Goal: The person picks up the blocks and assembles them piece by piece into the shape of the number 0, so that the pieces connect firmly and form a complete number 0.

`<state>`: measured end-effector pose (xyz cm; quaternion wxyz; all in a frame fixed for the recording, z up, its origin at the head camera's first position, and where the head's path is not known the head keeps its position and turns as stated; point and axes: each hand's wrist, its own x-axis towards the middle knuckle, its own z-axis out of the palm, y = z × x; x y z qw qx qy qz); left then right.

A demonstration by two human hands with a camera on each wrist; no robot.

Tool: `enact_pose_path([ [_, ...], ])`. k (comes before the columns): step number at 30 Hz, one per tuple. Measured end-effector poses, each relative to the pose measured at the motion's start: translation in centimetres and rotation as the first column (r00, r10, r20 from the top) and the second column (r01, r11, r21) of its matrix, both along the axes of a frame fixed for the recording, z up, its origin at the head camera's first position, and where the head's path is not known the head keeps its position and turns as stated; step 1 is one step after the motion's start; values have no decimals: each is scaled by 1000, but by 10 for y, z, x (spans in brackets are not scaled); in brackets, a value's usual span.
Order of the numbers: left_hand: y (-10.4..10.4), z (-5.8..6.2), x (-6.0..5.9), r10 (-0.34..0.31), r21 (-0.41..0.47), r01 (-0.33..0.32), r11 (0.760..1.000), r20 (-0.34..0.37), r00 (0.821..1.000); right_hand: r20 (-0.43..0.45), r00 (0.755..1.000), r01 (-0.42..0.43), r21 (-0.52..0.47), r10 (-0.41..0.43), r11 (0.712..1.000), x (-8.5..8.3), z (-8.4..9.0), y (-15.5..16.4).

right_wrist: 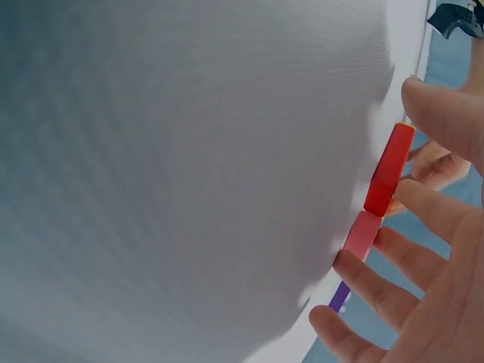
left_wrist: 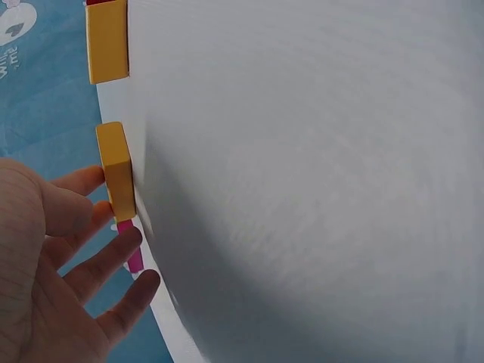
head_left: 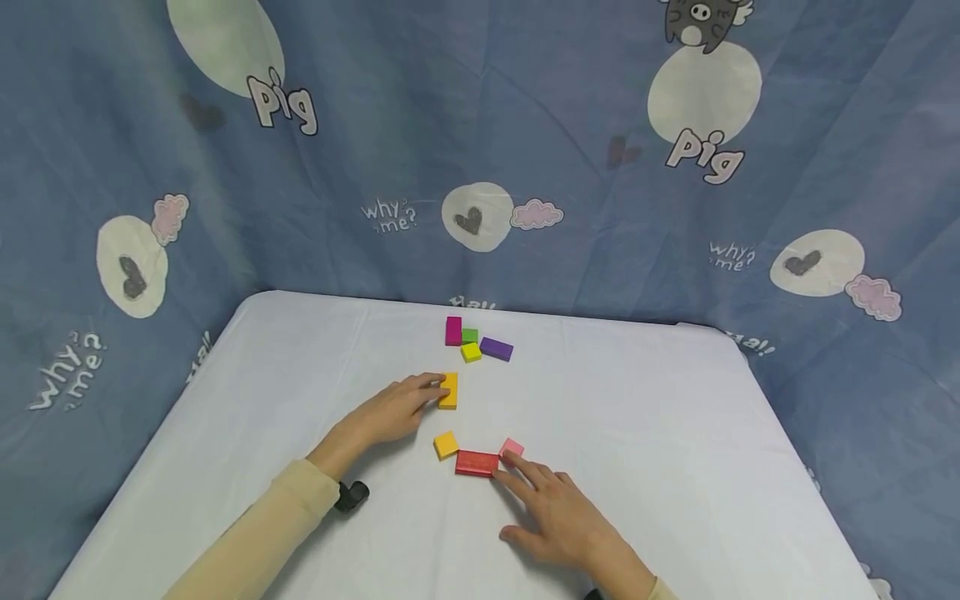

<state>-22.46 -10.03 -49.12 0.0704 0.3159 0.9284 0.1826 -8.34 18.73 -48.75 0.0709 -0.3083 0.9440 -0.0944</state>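
Two hands work on a white worktop (head_left: 645,433) scattered with coloured blocks, nothing stacked or joined so far as the head view shows; by my read the sorting or arranging is at an early stage, most pieces loose. Left hand (head_left: 390,410) lies flat, fingers nearly straight, fingertips touching the near-left edge of the orange long block (head_left: 448,390) at about 12 o'clock from the near cluster; the left wrist view shows fingers (left_wrist: 91,181) against that block, not wrapped round it. Right hand (head_left: 558,517) spread wide and relaxed, fingertips touching the red long block (head_left: 477,462) and the pink small block (head_left: 512,448) just at its 1 o'clock; no grip, only contact. Yellow-orange square block (head_left: 446,444) sits just at 10 o'clock of the red one, a small gap between. Far group at 12 o'clock, untouched: magenta block (head_left: 453,331), green block (head_left: 470,335), yellow small block (head_left: 471,352), purple block (head_left: 497,348), close together. A blue printed cloth (head_left: 525,150) hangs behind.
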Motion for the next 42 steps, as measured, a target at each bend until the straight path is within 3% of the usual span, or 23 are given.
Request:
enact_pose_path([
  [10, -1, 4, 4, 18, -1, -18, 1000, 29, 999, -8, 1000, -2, -2, 2, 1000, 1, 2, -1],
  [25, -1, 2, 9, 12, -10, -12, 1000, -21, 1000, 9, 1000, 3, -8, -3, 1000, 1, 0, -1],
  [42, -3, 5, 14, 2, -29, -3, 1000, -30, 1000, -7, 1000, 5, -22, -5, 1000, 1, 1, -1],
])
